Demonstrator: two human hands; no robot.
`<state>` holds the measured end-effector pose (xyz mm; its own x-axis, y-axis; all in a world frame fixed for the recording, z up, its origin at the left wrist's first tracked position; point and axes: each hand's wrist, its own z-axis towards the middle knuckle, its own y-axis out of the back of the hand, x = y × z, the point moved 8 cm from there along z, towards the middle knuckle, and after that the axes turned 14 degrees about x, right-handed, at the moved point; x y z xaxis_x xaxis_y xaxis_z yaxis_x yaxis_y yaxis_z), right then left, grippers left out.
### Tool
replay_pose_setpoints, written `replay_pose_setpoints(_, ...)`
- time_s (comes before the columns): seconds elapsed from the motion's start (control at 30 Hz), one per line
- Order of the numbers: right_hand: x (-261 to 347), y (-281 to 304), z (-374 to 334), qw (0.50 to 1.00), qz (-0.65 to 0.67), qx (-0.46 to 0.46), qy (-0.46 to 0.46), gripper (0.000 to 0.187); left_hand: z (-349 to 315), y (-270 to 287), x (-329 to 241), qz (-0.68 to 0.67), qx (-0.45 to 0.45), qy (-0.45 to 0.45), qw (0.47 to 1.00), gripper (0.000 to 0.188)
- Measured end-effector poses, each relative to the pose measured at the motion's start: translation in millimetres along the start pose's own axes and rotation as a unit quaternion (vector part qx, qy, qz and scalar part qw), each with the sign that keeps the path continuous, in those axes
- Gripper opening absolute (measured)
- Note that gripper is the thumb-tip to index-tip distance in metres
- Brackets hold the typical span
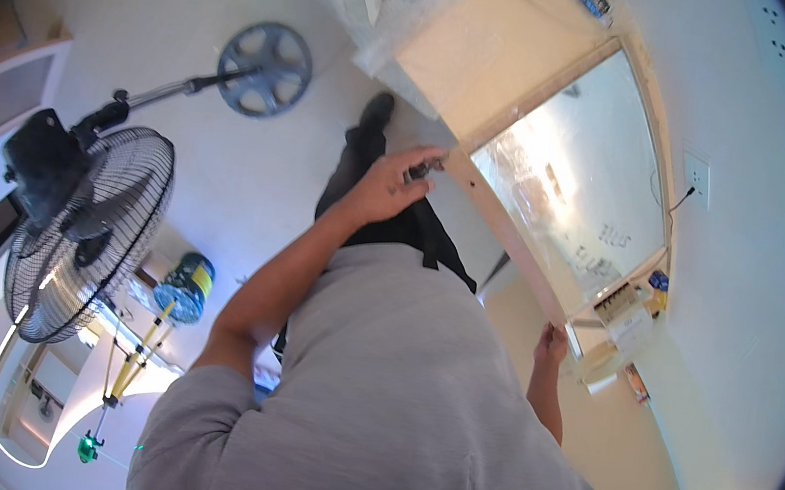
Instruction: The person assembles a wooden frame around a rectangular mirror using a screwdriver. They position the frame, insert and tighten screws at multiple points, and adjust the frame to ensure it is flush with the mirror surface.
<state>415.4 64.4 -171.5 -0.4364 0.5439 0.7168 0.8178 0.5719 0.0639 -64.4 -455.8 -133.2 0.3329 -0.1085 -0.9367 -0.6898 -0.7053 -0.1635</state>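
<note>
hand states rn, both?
Left hand: closed on a small dark object.
Right hand: looks curled, by the wooden edge; can't tell if it's holding anything.

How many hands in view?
2. The left hand holds a small dark item beside the wooden frame; the right hand is by the frame's edge, farther right. No others show.

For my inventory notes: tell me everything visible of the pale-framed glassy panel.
The glassy panel is four-sided, looks like glass, and shows bright reflections and blurred dark marks. A pale, wood-like frame edges it, with a small dark spot on the side nearest the body. It appears to lie flat, beside the white wall. The left hand and right hand are near the frame; contact is unclear.
</note>
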Motion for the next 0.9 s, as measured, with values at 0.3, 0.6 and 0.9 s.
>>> replay_pose_setpoints(0.3,-6.0,-19.9,-2.1,0.997,0.010,-0.022,0.071,0.015,4.7,42.5,-24.4,-0.028,-0.103,-0.006,0.994,0.038)
replay_pose_setpoints(0.6,-39.0,-22.4,-5.4,0.962,0.107,-0.186,0.168,0.016,116.9,52.3,-88.3,0.417,-0.143,-0.120,0.889,0.030)
replay_pose_setpoints(0.9,-23.3,-56.5,-20.5,0.932,0.134,-0.240,0.237,0.014,182.2,35.4,-112.4,0.628,-0.190,-0.064,0.752,0.042)
